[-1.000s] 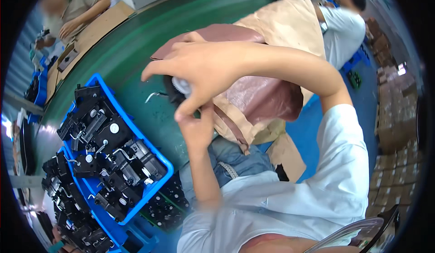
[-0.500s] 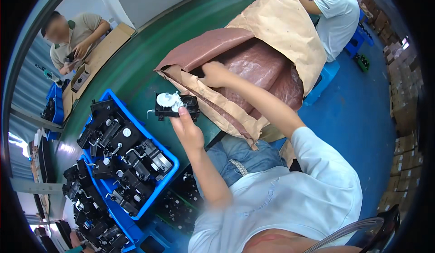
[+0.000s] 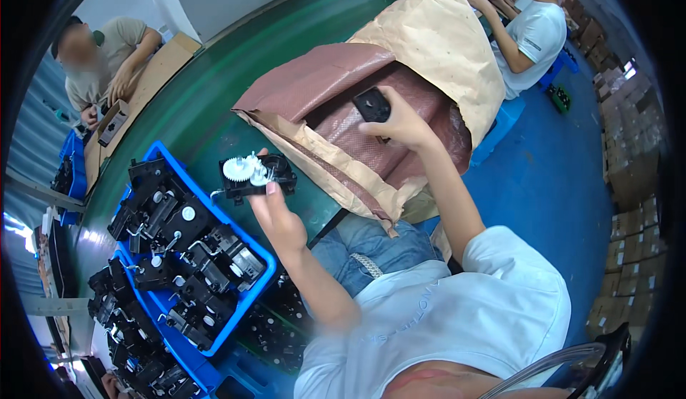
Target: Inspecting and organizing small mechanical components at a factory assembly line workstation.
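My left hand (image 3: 277,220) grips a black plastic gearbox (image 3: 280,164) with white gears (image 3: 241,169) facing up and a thin metal crank at its left end. Between the fingers of my right hand (image 3: 400,119) is a small black plastic cover (image 3: 372,105), held over the mouth of a large paper sack. The sack (image 3: 446,31) lies tilted on the bench and has a brown woven lining (image 3: 314,77). What lies deeper in the sack is hidden by its folds.
Left of me, a blue crate (image 3: 266,270) holds several black gearboxes (image 3: 187,213); more gearboxes (image 3: 136,335) fill another crate beside it. The green bench (image 3: 207,106) runs behind the sack. One person (image 3: 114,56) works at far left, another (image 3: 532,34) at far right.
My right hand has come up out of the sack's folds with the black cover and moved right. My left hand has shifted slightly left and down with the gearbox.
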A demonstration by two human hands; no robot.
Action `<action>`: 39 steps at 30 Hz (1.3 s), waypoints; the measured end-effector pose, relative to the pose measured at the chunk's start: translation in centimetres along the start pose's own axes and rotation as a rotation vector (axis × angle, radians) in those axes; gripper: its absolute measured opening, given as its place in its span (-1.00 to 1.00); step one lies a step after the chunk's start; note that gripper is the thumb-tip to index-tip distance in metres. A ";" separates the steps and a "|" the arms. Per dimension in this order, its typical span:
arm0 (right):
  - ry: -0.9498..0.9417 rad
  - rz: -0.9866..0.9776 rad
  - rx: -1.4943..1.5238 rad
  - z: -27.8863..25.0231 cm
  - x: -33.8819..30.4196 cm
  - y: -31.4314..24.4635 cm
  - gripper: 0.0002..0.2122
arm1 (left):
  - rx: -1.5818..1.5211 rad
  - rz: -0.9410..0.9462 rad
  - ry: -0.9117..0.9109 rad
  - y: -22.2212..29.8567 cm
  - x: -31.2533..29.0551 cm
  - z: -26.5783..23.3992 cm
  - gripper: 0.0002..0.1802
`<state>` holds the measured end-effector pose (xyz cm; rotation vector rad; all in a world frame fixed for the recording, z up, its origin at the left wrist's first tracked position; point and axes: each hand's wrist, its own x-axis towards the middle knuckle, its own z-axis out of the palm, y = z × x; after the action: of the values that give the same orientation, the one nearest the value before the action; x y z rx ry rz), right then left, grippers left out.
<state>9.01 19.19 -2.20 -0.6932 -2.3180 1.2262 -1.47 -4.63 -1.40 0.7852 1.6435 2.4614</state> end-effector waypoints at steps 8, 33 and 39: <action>-0.055 -0.004 1.197 2.3 -2.2 -0.7 -0.43 | 0.158 -0.064 -0.121 0.3 -0.6 1.2 -0.55; -0.226 -0.082 1.172 8.0 -3.3 -7.6 -0.34 | 0.372 -0.063 -0.152 1.7 -0.8 0.4 -0.48; -0.165 -0.225 0.966 8.0 -3.3 -7.4 -0.30 | 0.375 -0.094 -0.168 2.2 -0.7 1.1 -0.53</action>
<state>5.25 8.55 -0.51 0.0122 -1.5279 2.0611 0.08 -4.85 0.61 0.9001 2.0501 1.9891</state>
